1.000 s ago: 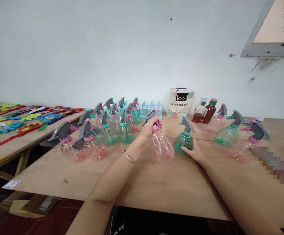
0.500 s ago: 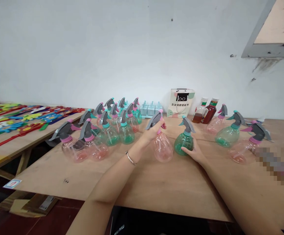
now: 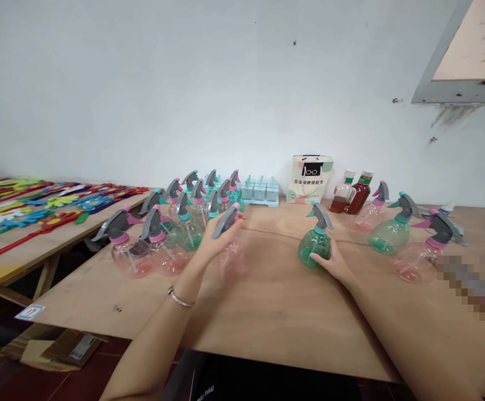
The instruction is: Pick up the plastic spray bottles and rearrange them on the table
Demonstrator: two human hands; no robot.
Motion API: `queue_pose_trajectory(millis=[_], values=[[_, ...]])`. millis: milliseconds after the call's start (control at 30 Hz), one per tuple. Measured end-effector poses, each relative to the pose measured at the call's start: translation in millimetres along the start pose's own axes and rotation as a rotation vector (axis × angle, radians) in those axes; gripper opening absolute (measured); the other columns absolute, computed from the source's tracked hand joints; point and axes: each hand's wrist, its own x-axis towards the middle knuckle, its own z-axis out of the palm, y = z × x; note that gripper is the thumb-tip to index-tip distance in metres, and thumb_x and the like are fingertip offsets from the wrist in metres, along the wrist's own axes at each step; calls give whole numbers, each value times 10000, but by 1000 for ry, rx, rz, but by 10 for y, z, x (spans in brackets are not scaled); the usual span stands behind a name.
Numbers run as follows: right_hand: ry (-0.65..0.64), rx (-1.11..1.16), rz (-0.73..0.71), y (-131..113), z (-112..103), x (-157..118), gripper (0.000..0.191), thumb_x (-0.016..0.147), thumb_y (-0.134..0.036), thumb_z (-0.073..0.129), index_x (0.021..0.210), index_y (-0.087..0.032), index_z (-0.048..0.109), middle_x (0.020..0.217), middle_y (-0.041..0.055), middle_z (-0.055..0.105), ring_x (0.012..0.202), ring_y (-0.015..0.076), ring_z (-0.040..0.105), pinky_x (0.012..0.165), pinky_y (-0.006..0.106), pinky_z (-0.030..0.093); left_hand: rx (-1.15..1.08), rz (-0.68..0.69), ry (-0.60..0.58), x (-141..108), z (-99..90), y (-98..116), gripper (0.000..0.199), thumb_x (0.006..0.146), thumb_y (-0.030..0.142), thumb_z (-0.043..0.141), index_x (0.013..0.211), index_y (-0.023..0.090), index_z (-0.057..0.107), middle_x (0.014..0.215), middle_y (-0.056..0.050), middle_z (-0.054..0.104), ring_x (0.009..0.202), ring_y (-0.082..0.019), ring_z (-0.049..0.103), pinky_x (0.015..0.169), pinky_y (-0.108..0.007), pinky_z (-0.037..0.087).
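My left hand (image 3: 221,233) is wrapped around the neck of a pink spray bottle (image 3: 231,259), whose clear body is blurred by motion. My right hand (image 3: 333,260) grips the lower right side of a green spray bottle (image 3: 314,245), which stands upright on the wooden table with its nozzle towards the left. To the left of my left hand stand several pink and green spray bottles (image 3: 169,253) in a close group. On the right are a green spray bottle (image 3: 390,231) and two pink ones, one behind it (image 3: 370,214) and one in front (image 3: 420,259).
Against the wall are a pale blue mould set (image 3: 263,192), a printed paper bag (image 3: 309,179) and two sauce-like bottles (image 3: 348,195). Colourful hand-shaped sticks (image 3: 58,209) cover the left table. The wooden table's (image 3: 267,328) front edge is close to my body.
My left hand has carried the pink spray bottle leftward, from beside the green one towards the left group. My right hand stays on the green spray bottle.
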Motion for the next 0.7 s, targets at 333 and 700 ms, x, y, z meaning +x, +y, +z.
queue_pose_trajectory(millis=[333,700], values=[[-13,3,2,1,15,2,950,655,-643,797,1409,-260,363,1436,158,555,1325,349,567,1128,546,457,214,58,391,25,-541,-532,296,741,420,725,915,182,696,773,-2,643,651,-115,510,606,-241,428],[-6,-14,26,-51,18,-27,939,662,-624,798,1410,-258,364,1418,150,570,1319,345,565,1136,553,441,269,417,742,62,-495,-739,801,647,445,827,1279,207,395,1189,-102,580,1094,-237,622,908,-394,514]])
